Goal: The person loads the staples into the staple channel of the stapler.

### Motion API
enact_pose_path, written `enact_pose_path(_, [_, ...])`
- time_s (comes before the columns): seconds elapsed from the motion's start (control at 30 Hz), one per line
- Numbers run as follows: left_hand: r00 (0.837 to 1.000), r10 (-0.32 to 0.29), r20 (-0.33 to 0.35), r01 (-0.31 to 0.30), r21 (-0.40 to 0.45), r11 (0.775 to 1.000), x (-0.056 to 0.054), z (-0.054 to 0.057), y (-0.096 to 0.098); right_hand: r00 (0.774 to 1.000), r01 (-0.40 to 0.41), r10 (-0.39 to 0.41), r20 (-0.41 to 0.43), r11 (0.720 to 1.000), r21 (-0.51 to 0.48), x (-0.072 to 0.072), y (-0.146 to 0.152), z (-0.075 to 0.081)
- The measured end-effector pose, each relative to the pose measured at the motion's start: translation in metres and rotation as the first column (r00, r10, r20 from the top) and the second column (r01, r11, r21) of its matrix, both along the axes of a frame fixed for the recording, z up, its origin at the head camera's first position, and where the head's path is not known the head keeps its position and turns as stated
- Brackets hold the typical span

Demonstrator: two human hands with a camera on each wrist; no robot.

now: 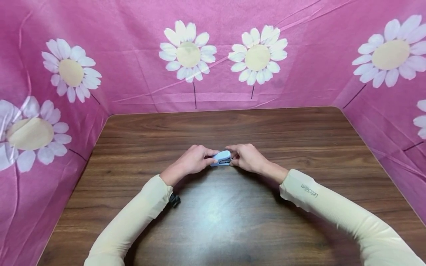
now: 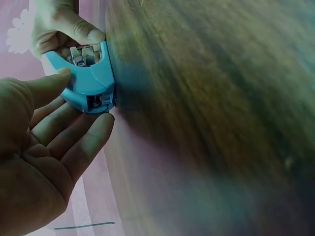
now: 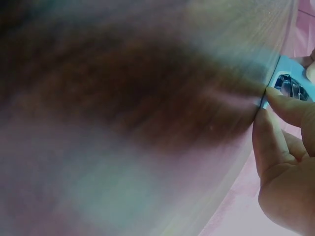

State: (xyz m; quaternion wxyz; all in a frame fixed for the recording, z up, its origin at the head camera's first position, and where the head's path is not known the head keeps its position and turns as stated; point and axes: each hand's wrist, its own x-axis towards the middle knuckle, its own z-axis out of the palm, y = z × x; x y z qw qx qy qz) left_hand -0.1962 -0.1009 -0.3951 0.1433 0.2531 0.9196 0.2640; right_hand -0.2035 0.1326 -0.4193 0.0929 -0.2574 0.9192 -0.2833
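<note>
A small light blue stapler [image 1: 221, 158] rests on the wooden table between both hands, a little past the middle. From the left, my left hand [image 1: 194, 159] holds its rounded end, thumb on one side and fingers on the other. My right hand [image 1: 247, 158] pinches the opposite end between thumb and fingertips. The left wrist view shows the blue body of the stapler [image 2: 87, 81] low against the tabletop, with metal parts in the gap between its arms. In the right wrist view, the fingers partly cover the stapler [image 3: 286, 66].
The brown wood-grain table [image 1: 213, 129] reaches back to a pink cloth [image 1: 139, 66] printed with large white daisies, which also hangs along both sides. A black strap piece [image 1: 174, 200] hangs at the left wrist. Pale sleeves cover both forearms.
</note>
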Motion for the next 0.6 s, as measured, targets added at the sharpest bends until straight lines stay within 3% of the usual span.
enact_pose_path(0.6, [0.999, -0.034, 0.019, 0.036, -0.076, 0.996, -0.0028, 0.0036, 0.0073, 0.999, -0.01, 0.012, -0.031, 0.998, 0.056, -0.0009, -0.0007, 0.0007])
